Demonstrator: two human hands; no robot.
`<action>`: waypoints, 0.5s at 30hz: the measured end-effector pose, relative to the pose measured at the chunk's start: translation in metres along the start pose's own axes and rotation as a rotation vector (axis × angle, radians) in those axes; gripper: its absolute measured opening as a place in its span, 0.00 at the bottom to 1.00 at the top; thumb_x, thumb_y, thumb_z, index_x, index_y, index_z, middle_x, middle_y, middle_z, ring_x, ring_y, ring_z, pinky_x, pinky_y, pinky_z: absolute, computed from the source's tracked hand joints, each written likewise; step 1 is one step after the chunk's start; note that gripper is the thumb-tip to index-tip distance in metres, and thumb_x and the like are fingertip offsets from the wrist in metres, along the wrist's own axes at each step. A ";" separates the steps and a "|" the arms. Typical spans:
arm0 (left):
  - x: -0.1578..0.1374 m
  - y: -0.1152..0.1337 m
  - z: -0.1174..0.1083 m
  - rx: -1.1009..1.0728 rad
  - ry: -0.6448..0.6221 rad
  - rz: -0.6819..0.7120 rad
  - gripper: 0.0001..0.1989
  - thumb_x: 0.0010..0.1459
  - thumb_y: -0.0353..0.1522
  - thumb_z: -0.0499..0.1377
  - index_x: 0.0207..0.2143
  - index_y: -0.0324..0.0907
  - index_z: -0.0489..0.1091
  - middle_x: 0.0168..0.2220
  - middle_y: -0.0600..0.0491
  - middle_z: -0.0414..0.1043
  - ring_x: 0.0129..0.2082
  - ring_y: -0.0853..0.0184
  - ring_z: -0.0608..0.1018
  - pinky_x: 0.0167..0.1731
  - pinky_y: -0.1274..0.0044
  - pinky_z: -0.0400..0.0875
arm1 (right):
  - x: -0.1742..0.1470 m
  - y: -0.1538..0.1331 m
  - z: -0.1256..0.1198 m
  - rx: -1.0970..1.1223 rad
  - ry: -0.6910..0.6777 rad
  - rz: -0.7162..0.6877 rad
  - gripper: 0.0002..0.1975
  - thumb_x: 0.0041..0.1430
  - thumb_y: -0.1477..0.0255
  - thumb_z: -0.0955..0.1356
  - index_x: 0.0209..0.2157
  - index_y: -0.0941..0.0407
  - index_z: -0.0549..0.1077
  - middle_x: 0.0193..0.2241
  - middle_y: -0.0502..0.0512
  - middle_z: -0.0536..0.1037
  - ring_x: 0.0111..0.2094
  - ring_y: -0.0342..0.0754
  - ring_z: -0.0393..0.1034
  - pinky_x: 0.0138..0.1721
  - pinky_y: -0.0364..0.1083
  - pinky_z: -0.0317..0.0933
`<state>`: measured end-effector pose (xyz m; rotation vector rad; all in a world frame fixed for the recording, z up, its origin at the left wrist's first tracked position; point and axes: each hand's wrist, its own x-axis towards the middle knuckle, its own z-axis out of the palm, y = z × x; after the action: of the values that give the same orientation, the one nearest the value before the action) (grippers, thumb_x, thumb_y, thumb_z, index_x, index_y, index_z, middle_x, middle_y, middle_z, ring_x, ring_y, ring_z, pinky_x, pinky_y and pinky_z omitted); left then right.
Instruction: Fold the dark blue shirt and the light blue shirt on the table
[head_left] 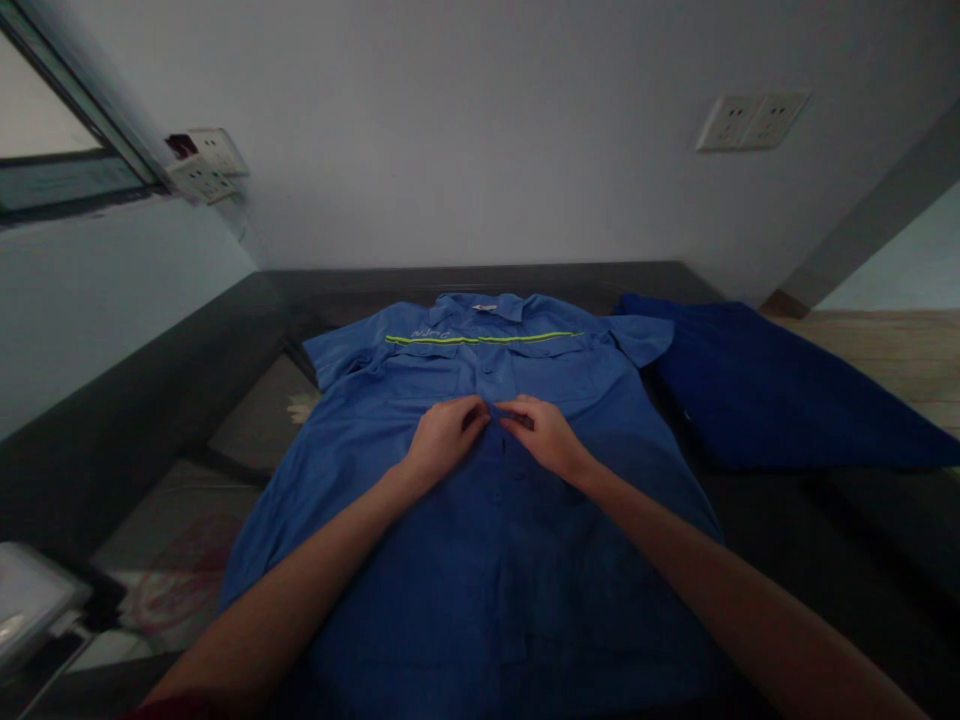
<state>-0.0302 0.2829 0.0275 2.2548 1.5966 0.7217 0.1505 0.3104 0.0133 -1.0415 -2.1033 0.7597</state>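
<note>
Blue shirt: I have the shirt [450,540] spread face up in the middle of my view, collar [510,308] at the far end, short sleeves out to either side.
Shirt front: A yellow-green stripe [435,342] crosses the chest; below it, a button [488,370] shows on the centre strip, beyond the fingers.
Left hand: My left hand [446,435] is at the centre strip, fingertips drawn narrow and apparently pinching cloth.
Right hand: My right hand [546,432] faces it just beside, thumb and forefinger narrowed on the same strip. I cannot tell whether a button sits between them.
Pinch risk: The grip looks small, so I judge a layer could slide out if either fingertip loosens.
Pull risk: Uneven tugging could skew the front edges or bunch the chest; the wrinkles suggest the cloth moves easily.
Sight risk: Dim light, blue on blue, and fingers covering the spot could make me misplace a fingertip.
Dark blue cloth: Another fabric piece [780,390] lies right of the shirt, near the sleeve; a wide sweep might drag it.
Table: The dark table [360,285] carries both.
Wall: Sockets [752,121] sit beyond, well apart from the hands.
</note>
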 end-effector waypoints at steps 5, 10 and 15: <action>0.003 0.000 -0.002 -0.186 0.006 -0.052 0.06 0.58 0.32 0.55 0.31 0.41 0.71 0.27 0.55 0.73 0.28 0.68 0.74 0.30 0.79 0.64 | 0.000 -0.005 -0.005 -0.131 0.033 -0.062 0.16 0.58 0.81 0.65 0.44 0.55 0.77 0.31 0.55 0.75 0.34 0.47 0.68 0.39 0.46 0.61; 0.003 0.001 -0.003 -0.173 -0.010 -0.013 0.06 0.58 0.31 0.55 0.31 0.40 0.70 0.27 0.55 0.72 0.27 0.69 0.73 0.29 0.80 0.63 | -0.002 -0.007 -0.003 -0.210 0.049 -0.069 0.18 0.58 0.82 0.63 0.44 0.54 0.77 0.33 0.56 0.75 0.36 0.48 0.68 0.40 0.46 0.61; 0.002 -0.001 -0.002 -0.141 -0.010 0.007 0.05 0.58 0.30 0.54 0.32 0.40 0.70 0.28 0.54 0.73 0.28 0.69 0.73 0.30 0.80 0.63 | -0.003 -0.013 0.000 -0.120 -0.001 -0.075 0.14 0.58 0.78 0.65 0.45 0.58 0.76 0.33 0.57 0.76 0.35 0.48 0.69 0.40 0.46 0.62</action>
<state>-0.0316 0.2853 0.0295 2.1610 1.4842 0.7973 0.1460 0.3017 0.0219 -1.0183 -2.1988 0.6039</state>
